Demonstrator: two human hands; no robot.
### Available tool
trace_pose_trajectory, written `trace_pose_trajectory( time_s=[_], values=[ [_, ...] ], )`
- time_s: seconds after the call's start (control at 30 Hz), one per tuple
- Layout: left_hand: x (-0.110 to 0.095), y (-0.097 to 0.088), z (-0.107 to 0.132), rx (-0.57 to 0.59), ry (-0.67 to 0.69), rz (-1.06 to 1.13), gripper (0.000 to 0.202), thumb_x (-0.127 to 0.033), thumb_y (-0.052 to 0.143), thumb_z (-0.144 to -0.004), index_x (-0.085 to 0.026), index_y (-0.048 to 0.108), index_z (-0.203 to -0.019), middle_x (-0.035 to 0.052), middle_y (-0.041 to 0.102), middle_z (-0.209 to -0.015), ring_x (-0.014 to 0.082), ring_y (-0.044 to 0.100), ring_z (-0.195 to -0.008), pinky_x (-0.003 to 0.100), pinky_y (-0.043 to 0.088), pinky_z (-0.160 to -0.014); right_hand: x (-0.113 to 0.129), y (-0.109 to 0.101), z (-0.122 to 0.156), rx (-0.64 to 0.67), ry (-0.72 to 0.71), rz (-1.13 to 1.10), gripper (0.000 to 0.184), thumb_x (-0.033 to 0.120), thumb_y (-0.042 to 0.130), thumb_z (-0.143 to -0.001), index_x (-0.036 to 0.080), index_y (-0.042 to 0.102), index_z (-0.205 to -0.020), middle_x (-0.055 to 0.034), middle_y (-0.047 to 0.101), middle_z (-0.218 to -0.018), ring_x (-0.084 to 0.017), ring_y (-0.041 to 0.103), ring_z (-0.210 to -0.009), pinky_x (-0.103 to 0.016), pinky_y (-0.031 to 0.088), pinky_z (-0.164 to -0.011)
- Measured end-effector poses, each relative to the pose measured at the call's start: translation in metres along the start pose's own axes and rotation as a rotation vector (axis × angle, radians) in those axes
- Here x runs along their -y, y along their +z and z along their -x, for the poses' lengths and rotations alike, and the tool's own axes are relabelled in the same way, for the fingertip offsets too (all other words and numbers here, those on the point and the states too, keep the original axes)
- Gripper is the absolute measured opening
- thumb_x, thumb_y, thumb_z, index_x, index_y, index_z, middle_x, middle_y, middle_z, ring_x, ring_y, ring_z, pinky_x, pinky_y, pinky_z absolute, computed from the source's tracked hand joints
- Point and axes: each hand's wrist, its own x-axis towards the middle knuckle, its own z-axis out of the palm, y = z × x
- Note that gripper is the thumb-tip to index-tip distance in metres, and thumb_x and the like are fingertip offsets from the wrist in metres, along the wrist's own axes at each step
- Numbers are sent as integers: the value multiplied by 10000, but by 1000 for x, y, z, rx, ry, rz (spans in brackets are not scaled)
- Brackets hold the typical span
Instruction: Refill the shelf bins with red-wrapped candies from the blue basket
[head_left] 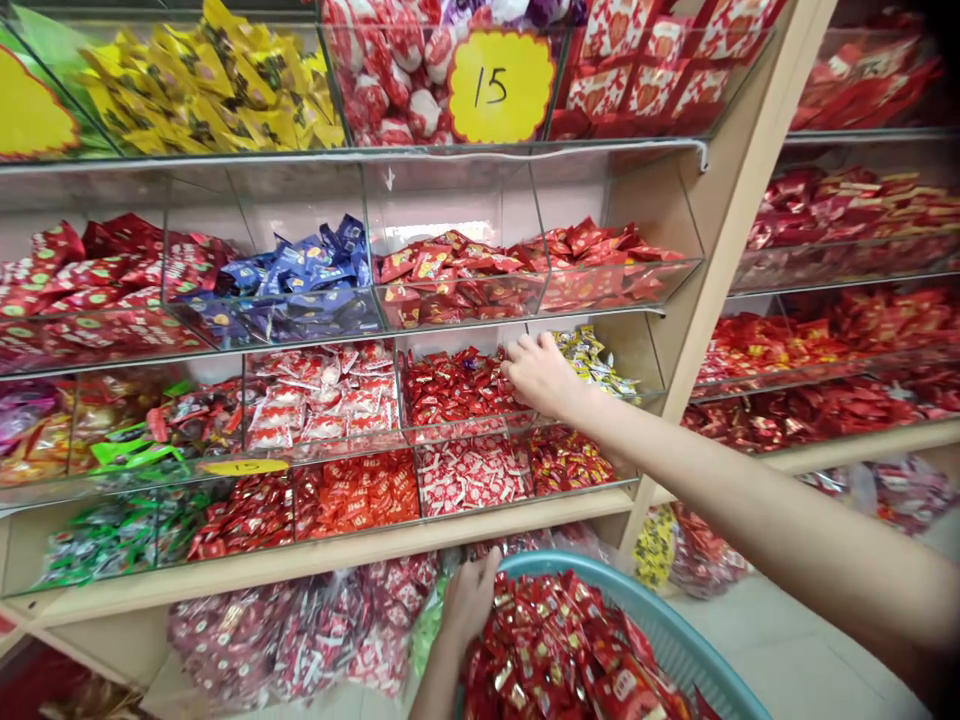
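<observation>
My left hand (pixel 471 597) grips the left rim of a blue-green plastic basket (pixel 645 590), thumb up at the edge. Inside the basket lies a heap of red-wrapped candies (pixel 559 650). My right hand (pixel 544 375) reaches to the shelf, its fingers curled at the right side of a bin of small dark red candies (pixel 461 390). Whatever the fingers may hold is hidden. Behind the wrist, yellow-and-white wrapped candies (pixel 592 355) fill the neighbouring bin.
Clear-fronted bins hold blue candies (pixel 300 270), red-and-white candies (pixel 322 395) and green candies (pixel 112 540). A yellow price tag (pixel 501 87) reads 15. A wooden upright (pixel 720 230) separates the shelves. Bagged candies (pixel 300 630) sit below, near the tiled floor (pixel 810 640).
</observation>
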Motion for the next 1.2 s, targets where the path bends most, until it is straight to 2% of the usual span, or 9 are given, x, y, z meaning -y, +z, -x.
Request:
trace_pose_trajectory(
  time_s=[0.13, 0.33, 0.4, 0.5, 0.7, 0.83, 0.93, 1.07, 1.2],
  values=[
    [-3, -3, 2, 16, -25, 2, 701, -685, 211, -870, -167, 643, -682, 50, 645, -667, 197, 590, -674, 236, 333, -602, 20, -1, 71, -108, 69, -227, 166, 313, 529, -868, 176, 617, -899, -94, 570, -946, -256, 451, -935, -362, 288, -750],
    [-9, -4, 5, 44, -48, 12, 718, -708, 215, -855, -168, 681, -768, 67, 675, -717, 221, 619, -731, 240, 352, -625, 84, 97, 193, 310, 104, -673, 105, 266, 615, -797, 217, 591, -887, -48, 578, -945, -226, 484, -929, -326, 304, -737],
    [-9, -3, 5, 43, -51, 6, 719, -709, 217, -856, -163, 675, -762, 62, 671, -701, 214, 618, -719, 236, 351, -620, 98, 125, 208, 389, 161, -721, 124, 279, 615, -794, 220, 594, -902, -44, 584, -962, -228, 490, -944, -331, 314, -749],
    [-7, -1, 6, 29, -28, -19, 724, -709, 204, -859, -161, 656, -721, 50, 657, -669, 195, 598, -667, 231, 336, -592, 112, 146, 204, 417, 210, -777, 149, 313, 615, -798, 226, 603, -919, -36, 596, -967, -228, 501, -959, -342, 334, -773],
    [-4, -4, 9, 24, -25, -32, 735, -695, 181, -869, -184, 708, -826, 59, 702, -760, 215, 627, -732, 238, 368, -625, 113, 140, 194, 304, 333, -877, 445, 547, 584, -788, 251, 569, -1119, -69, 624, -1073, -273, 521, -1004, -417, 386, -834],
    [-9, -8, 11, 16, -80, -25, 721, -695, 194, -863, -223, 728, -975, 75, 725, -833, 250, 649, -850, 268, 400, -705, 78, 141, 249, 190, 553, -937, 473, 584, 496, -822, 249, 569, -1147, -82, 641, -1058, -283, 549, -1008, -454, 416, -884],
    [-9, -11, 14, 4, -103, -60, 745, -700, 176, -858, -220, 745, -889, 91, 721, -787, 264, 653, -832, 288, 406, -706, 57, 147, 314, 107, 866, -1084, 504, 608, 529, -774, 253, 585, -1128, -83, 612, -1183, -291, 539, -1107, -446, 408, -973],
    [4, -18, 18, -19, -177, -56, 744, -720, 194, -841, -211, 734, -892, 95, 722, -830, 281, 648, -878, 305, 423, -738, 68, 147, 370, 96, 1291, -1467, 550, 640, 384, -833, 296, 504, -1247, -54, 560, -1305, -267, 496, -1214, -442, 421, -1001],
    [-6, -33, 27, -49, -150, 19, 672, -687, 336, -823, -153, 696, -1015, 123, 682, -1063, 307, 587, -1060, 349, 436, -861, 89, 140, 370, 50, 1394, -1654, 598, 639, 400, -836, 285, 431, -1317, -66, 563, -1310, -250, 510, -1212, -440, 384, -1051]
  ],
)
